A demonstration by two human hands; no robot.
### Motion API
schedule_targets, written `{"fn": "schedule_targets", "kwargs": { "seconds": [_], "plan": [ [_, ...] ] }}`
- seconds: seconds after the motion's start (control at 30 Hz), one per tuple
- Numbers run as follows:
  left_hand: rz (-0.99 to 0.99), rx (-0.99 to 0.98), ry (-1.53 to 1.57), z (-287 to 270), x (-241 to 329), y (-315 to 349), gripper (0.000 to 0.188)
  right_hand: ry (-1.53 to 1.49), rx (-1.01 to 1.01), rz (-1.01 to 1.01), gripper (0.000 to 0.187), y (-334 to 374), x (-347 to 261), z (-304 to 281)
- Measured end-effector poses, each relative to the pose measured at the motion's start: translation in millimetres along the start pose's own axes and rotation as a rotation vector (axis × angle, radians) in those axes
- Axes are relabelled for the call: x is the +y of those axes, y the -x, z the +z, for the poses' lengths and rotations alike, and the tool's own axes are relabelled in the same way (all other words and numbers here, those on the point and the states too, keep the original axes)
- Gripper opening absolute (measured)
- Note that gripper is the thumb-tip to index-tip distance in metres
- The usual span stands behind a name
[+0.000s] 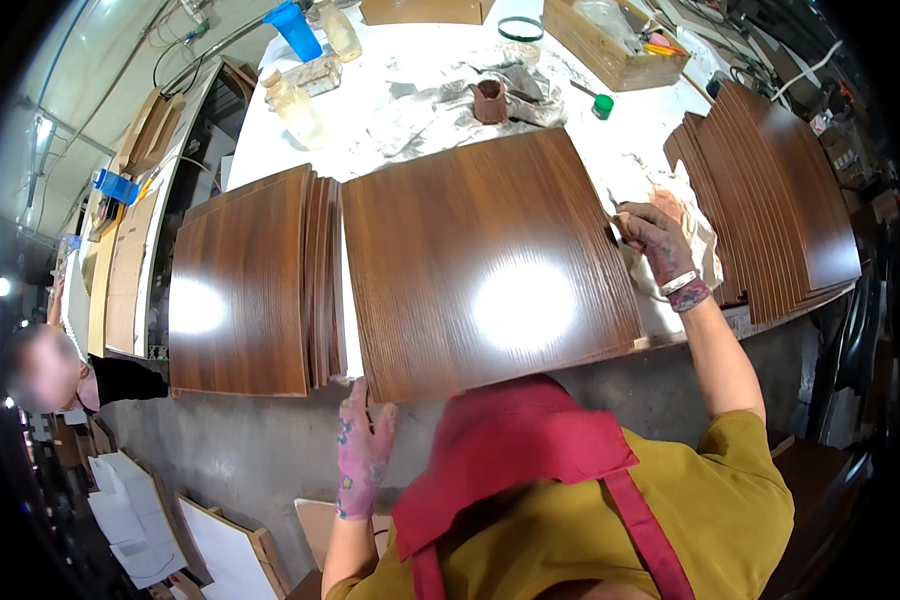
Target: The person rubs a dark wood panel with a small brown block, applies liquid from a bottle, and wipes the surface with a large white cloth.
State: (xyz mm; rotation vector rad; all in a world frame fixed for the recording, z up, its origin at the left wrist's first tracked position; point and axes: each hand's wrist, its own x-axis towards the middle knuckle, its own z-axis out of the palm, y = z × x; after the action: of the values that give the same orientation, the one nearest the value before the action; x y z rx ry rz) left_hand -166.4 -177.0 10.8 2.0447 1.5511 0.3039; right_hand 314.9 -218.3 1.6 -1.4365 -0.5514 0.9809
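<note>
A dark brown wood-grain panel (470, 230) lies flat in front of me on the white table, its near edge overhanging slightly. My left hand (363, 455), in a pink flowered glove, is at the panel's near left corner with fingers stretched and thumb apart. At the right edge, my right hand (658, 240), in a stained flowered glove, has its fingers curled in; whatever they hold is hidden, though a small dark spot shows by the fingertips. Beside and under that hand lies a crumpled, brown-stained white cloth (705, 215).
Stacks of matching panels stand left (240, 290) and right (800, 190). Beyond the middle panel are a stained rag (410, 125), a brown-crusted cup (489, 102), a green cap (602, 106), a cloudy bottle (295, 112), a blue cup (292, 30) and a wooden box (620, 65). Another person (50, 370) is at far left.
</note>
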Motion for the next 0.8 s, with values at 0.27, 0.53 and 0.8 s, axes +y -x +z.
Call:
{"fn": "schedule_targets", "kwargs": {
  "seconds": [0.27,0.53,0.8],
  "plan": [
    [-0.254,-0.058,1.134,18.8,7.7,13.4,0.057,-0.188,-0.059,0.11,0.022,55.7,7.7,2.9],
    [-0.178,-0.014,1.305,34.1,29.6,21.7,0.053,-0.069,-0.136,-0.14,0.02,58.0,-2.1,-8.6],
    [-0.092,-0.013,1.211,-15.1,54.0,-10.1,0.062,-0.136,-0.079,-0.211,0.026,62.6,-7.6,1.9]
  ]
}}
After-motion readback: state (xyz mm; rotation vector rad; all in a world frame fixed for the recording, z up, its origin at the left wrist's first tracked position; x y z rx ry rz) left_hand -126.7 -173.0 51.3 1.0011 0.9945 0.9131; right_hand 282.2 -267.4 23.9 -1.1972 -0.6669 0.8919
